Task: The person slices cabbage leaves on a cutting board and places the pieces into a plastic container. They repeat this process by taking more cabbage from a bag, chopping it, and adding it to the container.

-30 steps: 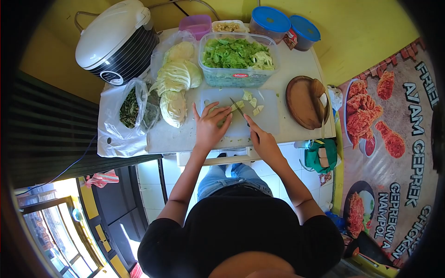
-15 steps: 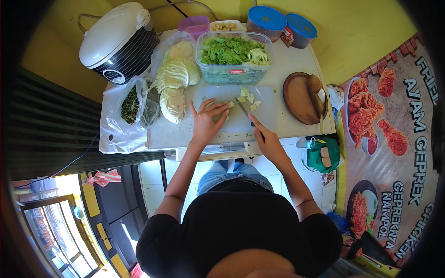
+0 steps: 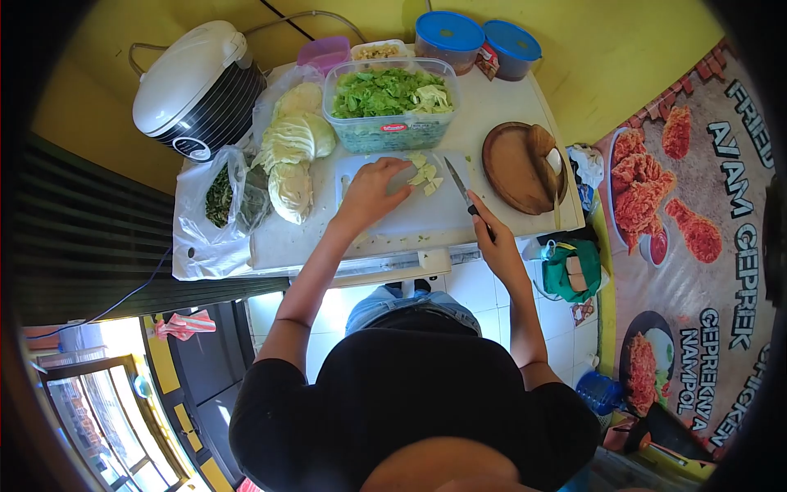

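My right hand [image 3: 497, 241] grips the black handle of a kitchen knife [image 3: 457, 180], its blade pointing up and left over the translucent cutting board [image 3: 426, 215]. Chopped pale cabbage pieces [image 3: 425, 174] lie on the board, left of the blade. Beside them rests my left hand [image 3: 374, 195], thumb and fingers apart in a loose curve, with nothing seen in its grasp. Cut cabbage [image 3: 297, 138] sits on a plastic bag to the board's left. Behind the board stands a clear tub [image 3: 393, 131] of shredded green leaves, with paler pieces at its right.
A round wooden mortar [image 3: 510, 168] with a pestle stands on the right. On the left are a rice cooker [image 3: 193, 90] and a plastic bag of dark greens [image 3: 218, 197]. Blue-lidded containers [image 3: 450, 31] and a purple box [image 3: 325, 53] line the wall.
The knife has swung right, away from the cabbage pieces. My left hand has turned and curled in toward the pieces, which now lie closer together. The camera view has shifted slightly.
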Demonstrator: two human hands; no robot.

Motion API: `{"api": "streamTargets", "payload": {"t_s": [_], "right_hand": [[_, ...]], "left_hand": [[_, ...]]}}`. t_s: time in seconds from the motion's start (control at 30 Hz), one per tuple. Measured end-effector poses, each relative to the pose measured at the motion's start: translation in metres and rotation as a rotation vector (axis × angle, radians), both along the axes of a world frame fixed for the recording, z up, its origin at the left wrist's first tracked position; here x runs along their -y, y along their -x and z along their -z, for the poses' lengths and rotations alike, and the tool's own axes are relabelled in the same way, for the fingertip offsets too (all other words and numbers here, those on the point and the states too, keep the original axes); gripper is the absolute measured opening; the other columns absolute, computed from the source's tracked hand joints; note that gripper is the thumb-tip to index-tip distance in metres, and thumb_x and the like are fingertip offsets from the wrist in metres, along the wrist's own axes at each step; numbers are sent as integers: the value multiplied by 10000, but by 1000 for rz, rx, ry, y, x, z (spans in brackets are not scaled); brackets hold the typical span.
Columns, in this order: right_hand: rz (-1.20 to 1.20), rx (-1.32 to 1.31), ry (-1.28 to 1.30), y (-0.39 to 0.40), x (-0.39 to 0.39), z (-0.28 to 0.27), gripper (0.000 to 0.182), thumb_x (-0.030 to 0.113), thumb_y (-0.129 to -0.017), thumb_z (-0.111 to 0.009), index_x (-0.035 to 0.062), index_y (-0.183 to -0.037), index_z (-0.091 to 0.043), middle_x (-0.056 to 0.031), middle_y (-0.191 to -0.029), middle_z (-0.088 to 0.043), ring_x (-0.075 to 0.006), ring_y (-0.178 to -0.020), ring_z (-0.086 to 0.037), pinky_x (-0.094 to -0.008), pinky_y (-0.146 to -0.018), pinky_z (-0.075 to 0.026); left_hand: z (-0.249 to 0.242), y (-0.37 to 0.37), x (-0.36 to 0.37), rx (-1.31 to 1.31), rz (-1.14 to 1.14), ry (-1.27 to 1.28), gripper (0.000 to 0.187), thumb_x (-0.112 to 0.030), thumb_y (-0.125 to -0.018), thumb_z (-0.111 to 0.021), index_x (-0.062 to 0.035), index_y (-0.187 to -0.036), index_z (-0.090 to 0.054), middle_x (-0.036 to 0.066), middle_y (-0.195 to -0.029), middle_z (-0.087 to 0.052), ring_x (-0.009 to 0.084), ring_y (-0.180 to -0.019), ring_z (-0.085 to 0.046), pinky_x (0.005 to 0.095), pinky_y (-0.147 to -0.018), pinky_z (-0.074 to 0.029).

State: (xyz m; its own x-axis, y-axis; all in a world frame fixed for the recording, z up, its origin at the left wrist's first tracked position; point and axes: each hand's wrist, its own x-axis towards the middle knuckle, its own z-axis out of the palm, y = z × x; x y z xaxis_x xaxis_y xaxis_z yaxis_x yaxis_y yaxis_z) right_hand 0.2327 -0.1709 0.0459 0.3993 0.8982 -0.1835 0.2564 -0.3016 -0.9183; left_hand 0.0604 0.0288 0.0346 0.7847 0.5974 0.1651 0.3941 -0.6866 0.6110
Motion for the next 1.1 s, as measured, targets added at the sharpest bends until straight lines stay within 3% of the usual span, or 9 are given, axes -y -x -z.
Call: {"api": "streamTargets", "payload": {"t_s": [0.07,0.17,0.2,0.27,0.33,0.47,0.7,0.77,1.1], "right_hand": [[1,72,-138,-1,-1,9,423,141,-1013,-459,165,-1436,-463,51,-723,-412,-47,-609,-295,-196,-541,-295],[27,19,-122,-2,-1,9,428,143,-1014,-460,171,-1442,-456,64,-685,-343,-47,-597,-294,-198,-529,-287],[30,21,-123,-3,0,6,428,143,-1014,-460,171,-1442,-456,64,-685,-343,-47,-597,-294,-198,-529,-287],[41,-11,0,-5,2,-1,421,143,-1008,-464,149,-1429,-462,-44,-889,-576,-78,-707,-393,-217,-699,-414],[59,-8,-29,-6,4,1,423,143,-1008,-466,153,-1430,-461,-33,-842,-543,-79,-701,-386,-216,-690,-408],[85,2,-21,-7,6,1,428,142,-1007,-468,166,-1434,-459,-11,-756,-468,-79,-688,-373,-216,-671,-396],[88,-2,-37,-8,6,10,430,143,-1007,-464,174,-1436,-456,-7,-729,-435,-81,-681,-367,-216,-658,-388],[97,28,-131,-7,4,18,426,127,-1011,-459,160,-1436,-462,57,-708,-394,-44,-611,-290,-196,-532,-285],[73,18,-42,-6,0,19,429,133,-1004,-464,164,-1432,-460,-27,-750,-461,-86,-682,-372,-219,-662,-396]], "left_hand": [[3,-9,-9,71,39,22,401,-268,-871,-639,-95,-1232,-616,117,-1247,-573,317,-1126,-564,437,-1012,-415],[12,-28,-17,101,50,-10,404,-260,-863,-647,-69,-1219,-616,147,-1246,-562,332,-1117,-563,373,-955,-457],[19,-32,-20,89,85,-34,386,-257,-864,-647,-61,-1196,-629,144,-1221,-576,332,-1098,-572,378,-946,-461],[12,-36,-19,80,125,-61,369,-255,-865,-647,-53,-1174,-641,142,-1197,-590,333,-1080,-581,383,-937,-466],[3,-33,-15,-11,196,92,318,-250,-872,-639,-36,-1104,-673,138,-1138,-618,329,-1032,-599,393,-899,-482],[0,-37,-17,46,162,45,287,-248,-879,-631,-26,-1049,-691,134,-1096,-635,324,-1001,-609,399,-878,-487],[15,-66,-28,-37,319,-129,327,-249,-920,-589,-38,-1165,-642,150,-1183,-617,339,-1069,-586,394,-946,-465],[22,-76,-28,-19,349,-177,343,-248,-926,-582,-35,-1191,-626,152,-1196,-613,338,-1087,-578,396,-958,-461],[-27,1,-12,138,213,65,292,-192,-915,-600,-48,-1166,-642,158,-1113,-641,334,-1030,-603,395,-904,-474]]}}
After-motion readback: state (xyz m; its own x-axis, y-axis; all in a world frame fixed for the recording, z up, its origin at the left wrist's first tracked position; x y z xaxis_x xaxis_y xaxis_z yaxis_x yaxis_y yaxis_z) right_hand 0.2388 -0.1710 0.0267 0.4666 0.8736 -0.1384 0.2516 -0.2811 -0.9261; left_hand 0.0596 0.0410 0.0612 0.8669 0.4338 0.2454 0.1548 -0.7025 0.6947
